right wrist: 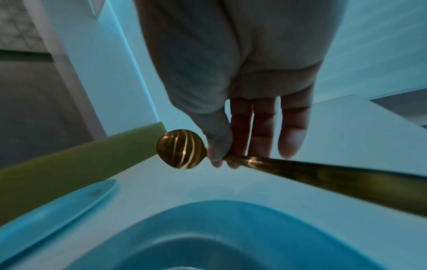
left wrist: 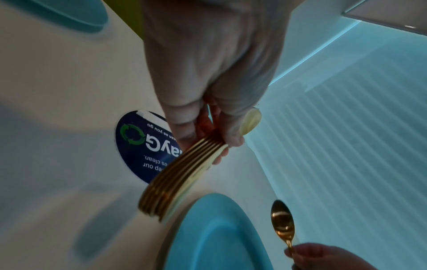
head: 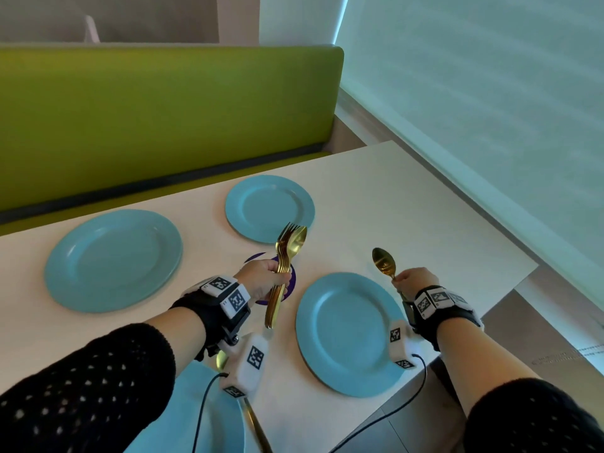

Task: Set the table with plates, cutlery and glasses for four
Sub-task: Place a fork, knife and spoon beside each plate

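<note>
Four blue plates on white table point(head: 376, 191), all bare. Far-left plate point(head: 112, 259) and far-right plate point(head: 269, 209) along the green bench point(head: 163, 119) side. Near-right plate point(head: 351, 333) at the table's near edge, between the two hands. Near-left plate point(head: 209, 416) mostly covered by the left forearm and wrist rig; only a blue patch visible, cut off at the bottom.

Left hand point(head: 263, 282) above the table centre, fingers curled tight round a bundle point(head: 282, 273) of gold cutlery held by the handles, heads pointing up and far. Fork tines and one spoon bowl discernible at top; handle edges stacked in left wrist view point(left wrist: 182, 175), piece count not determinable.

Right hand point(head: 413, 281) at the far-right rim of near-right plate, thumb and fingertips pinching the neck of a single gold spoon point(head: 384, 263), bowl upward, clear of the table. Handle running back under the palm in right wrist view point(right wrist: 323, 175).

Round dark sticker point(left wrist: 138, 146) on table beneath left hand, partly hidden; print only partly legible.

Another gold utensil point(head: 255, 423) below left wrist rig, largely hidden; type undetermined.
</note>
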### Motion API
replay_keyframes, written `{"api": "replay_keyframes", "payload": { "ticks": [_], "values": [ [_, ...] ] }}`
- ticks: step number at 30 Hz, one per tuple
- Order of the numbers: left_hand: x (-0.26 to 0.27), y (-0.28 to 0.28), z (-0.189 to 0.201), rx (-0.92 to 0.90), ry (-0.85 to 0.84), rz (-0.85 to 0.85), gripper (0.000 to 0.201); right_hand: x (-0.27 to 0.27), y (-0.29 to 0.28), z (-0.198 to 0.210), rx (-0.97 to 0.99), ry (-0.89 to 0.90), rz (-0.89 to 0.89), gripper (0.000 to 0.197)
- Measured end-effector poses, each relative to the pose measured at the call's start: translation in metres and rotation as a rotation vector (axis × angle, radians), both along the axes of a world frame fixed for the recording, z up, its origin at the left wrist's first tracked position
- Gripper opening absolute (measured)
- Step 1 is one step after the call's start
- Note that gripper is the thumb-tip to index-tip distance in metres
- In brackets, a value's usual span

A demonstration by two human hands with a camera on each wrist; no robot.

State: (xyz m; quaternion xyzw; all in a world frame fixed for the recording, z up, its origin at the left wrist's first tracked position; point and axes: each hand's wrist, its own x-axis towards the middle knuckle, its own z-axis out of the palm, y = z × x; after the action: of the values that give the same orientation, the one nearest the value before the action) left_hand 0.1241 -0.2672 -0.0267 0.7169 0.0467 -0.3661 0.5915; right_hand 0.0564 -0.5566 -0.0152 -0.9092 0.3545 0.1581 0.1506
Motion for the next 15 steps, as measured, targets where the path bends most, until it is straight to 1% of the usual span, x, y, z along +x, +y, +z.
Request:
{"api": "replay_keyframes", "payload": {
  "ticks": [2, 7, 10, 15],
  "values": [
    [0.002, -0.002, -0.001, -0.010, 0.017, 0.010, 0.014, -0.004, -0.011, -0.005, -0.056, 0.084, 0.020, 0.030],
    [0.006, -0.004, 0.001, -0.012, 0.044, 0.036, 0.010, -0.007, -0.022, -0.018, -0.137, 0.180, 0.079, 0.032],
    [0.007, -0.006, 0.002, -0.022, 0.058, 0.047, 0.010, -0.004, -0.021, -0.027, -0.162, 0.214, 0.122, 0.031],
    [0.009, -0.007, 0.002, -0.039, 0.071, 0.050, 0.010, 0.004, -0.018, -0.039, -0.213, 0.222, 0.177, 0.030]
  ]
}}
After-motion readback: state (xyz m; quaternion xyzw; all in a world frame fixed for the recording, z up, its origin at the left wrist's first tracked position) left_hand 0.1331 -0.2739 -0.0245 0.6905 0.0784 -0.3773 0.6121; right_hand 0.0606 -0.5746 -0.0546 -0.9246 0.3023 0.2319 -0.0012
